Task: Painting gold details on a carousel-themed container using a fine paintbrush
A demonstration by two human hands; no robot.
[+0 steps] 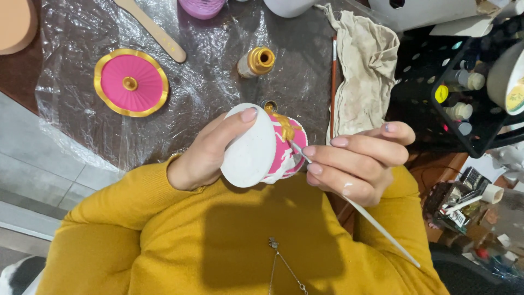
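Left hand (210,153): wrapped around a small round pot (262,147), thumb pressed on its white flat base, remaining fingers hidden behind; pot tipped on its side, base turned toward the camera, held above the near edge of the table (22,76), just over the mustard-yellow sweater (218,235). Pot wall: pink and white with a gold trim at the far rim.

Right hand (357,164): fingers drawn together and pinched on a thin white-handled brush (349,199), bristle end touching the pink wall of the pot near the gold trim, handle running back toward the lower right past the wrist.

Clear plastic sheet (218,60): crumpled, spread over the dark table surface beneath the work.

Pink ribbed lid (131,83): round, gold rim and gold central knob, lying flat on the sheet toward the left edge of the table, well apart from the pot.

Small gold paint bottle (255,62): open-necked, lying tilted near the middle of the sheet, beyond the pot.

Wooden stick (152,28): flat, pale, lying diagonally toward the far edge.

Second brush (333,82): reddish-brown handle, lying on the sheet beside a stained beige cloth (364,71) toward the right edge.

Black perforated crate (447,87): off the right edge, holding several small paint bottles.

Thin chain necklace (284,265): hanging over the sweater front.
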